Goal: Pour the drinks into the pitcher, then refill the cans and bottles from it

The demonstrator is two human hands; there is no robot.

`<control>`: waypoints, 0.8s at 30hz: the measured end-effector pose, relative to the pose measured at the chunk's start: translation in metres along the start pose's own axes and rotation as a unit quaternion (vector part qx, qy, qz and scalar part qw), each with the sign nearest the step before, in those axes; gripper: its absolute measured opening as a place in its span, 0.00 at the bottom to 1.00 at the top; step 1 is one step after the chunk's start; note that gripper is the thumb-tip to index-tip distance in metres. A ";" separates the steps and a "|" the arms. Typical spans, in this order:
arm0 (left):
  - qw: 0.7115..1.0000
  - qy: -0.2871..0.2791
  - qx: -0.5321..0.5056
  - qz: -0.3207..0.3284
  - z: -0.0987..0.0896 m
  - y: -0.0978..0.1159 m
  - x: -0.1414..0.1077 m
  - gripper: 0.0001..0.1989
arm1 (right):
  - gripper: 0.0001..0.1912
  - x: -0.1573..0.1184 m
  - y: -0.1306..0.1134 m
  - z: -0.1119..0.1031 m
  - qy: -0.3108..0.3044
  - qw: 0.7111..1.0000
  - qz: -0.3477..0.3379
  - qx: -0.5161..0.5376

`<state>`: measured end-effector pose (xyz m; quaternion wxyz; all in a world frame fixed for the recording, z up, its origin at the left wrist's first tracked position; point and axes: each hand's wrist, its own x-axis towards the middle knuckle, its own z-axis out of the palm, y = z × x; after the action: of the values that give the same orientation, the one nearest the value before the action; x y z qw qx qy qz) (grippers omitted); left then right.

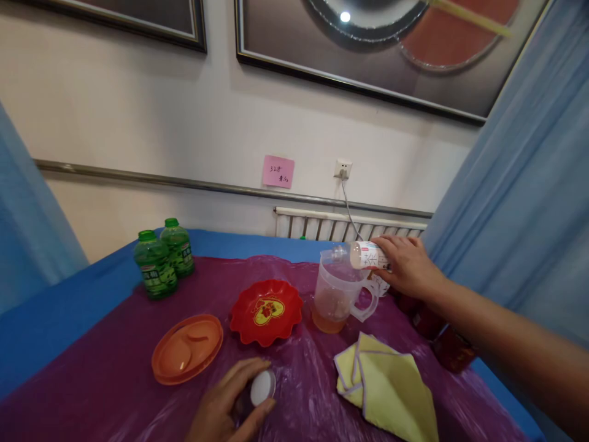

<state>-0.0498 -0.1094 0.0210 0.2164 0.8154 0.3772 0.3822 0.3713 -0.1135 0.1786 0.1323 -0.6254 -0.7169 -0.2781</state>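
My right hand (405, 261) is wrapped round a labelled bottle (365, 255). The bottle is tipped nearly sideways, its clear mouth over the rim of a translucent plastic measuring jug (334, 291). Some amber liquid lies at the bottom of the jug, whose handle points right. Low in the view, my left hand (230, 402) pinches a round white bottle cap (262, 388) between thumb and fingers, just above the table covering. Ahead of that hand lies a red scalloped plate (288, 307) with a yellow design. An orange divided dish (202, 341) is to its left.
Two green bottles (155, 270) stand at the back left. Folded yellow cloths (391, 387) lie front right, with dark red cans (453, 348) beyond them. Purple plastic sheeting (115, 350) covers the blue table. Behind are a radiator (317, 227) and a plugged-in cord (348, 205).
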 end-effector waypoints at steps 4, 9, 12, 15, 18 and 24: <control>1.000 -0.013 -0.023 -0.004 -0.011 0.022 0.028 0.16 | 0.31 -0.037 -0.023 0.008 0.115 0.971 0.150 0.143; 0.998 0.008 -0.065 -0.017 -0.027 0.061 0.057 0.19 | 0.35 -0.093 -0.099 0.011 0.185 0.923 0.203 0.269; 0.995 0.024 -0.094 0.002 -0.030 0.087 0.065 0.19 | 0.34 -0.115 -0.149 0.021 0.175 0.915 0.188 0.312; 0.993 0.025 -0.101 0.053 -0.027 0.102 0.068 0.19 | 0.35 -0.127 -0.186 0.040 0.156 0.905 0.162 0.362; 0.991 0.000 -0.075 0.107 -0.022 0.105 0.069 0.19 | 0.37 -0.136 -0.205 0.060 0.156 0.902 0.163 0.368; 0.991 -0.050 0.008 0.120 -0.021 0.103 0.069 0.16 | 0.39 -0.147 -0.203 0.077 0.150 0.921 0.153 0.325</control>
<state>0.0096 -0.1181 0.1317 0.1812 0.8744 0.2683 0.3613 0.2133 -0.2034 -0.0101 0.4755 -0.6011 -0.6349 -0.0969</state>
